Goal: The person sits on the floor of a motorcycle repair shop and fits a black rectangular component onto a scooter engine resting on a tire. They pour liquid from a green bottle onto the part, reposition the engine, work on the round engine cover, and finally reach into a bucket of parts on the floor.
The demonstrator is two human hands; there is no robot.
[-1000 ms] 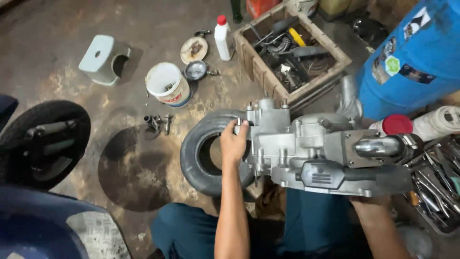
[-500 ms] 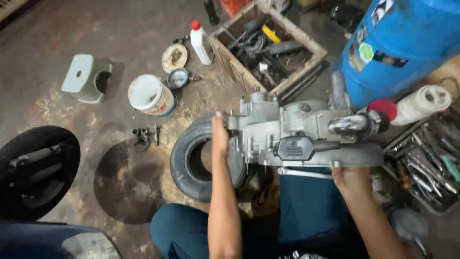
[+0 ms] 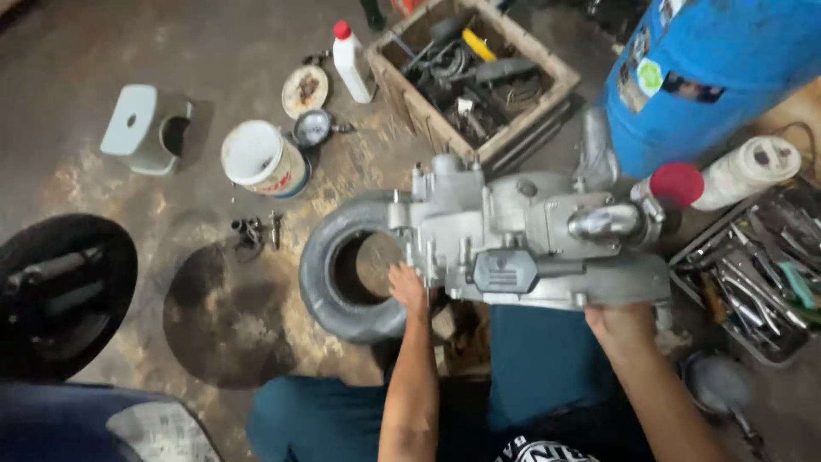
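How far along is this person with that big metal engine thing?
Already done, by the look of it: the silver engine casing lies propped on a small tyre, and loose bolts lie on the floor. In hand: the left hand rests at the casing's tyre end, the right hand grips its lower edge. What's left cannot be told; tools wait in the tray and wooden crate.

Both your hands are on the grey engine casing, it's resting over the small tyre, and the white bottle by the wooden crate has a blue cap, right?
Not quite: the cap on the white bottle is red, as the head view shows. The rest holds: left hand and right hand on the grey engine casing over the small tyre, beside the wooden crate.
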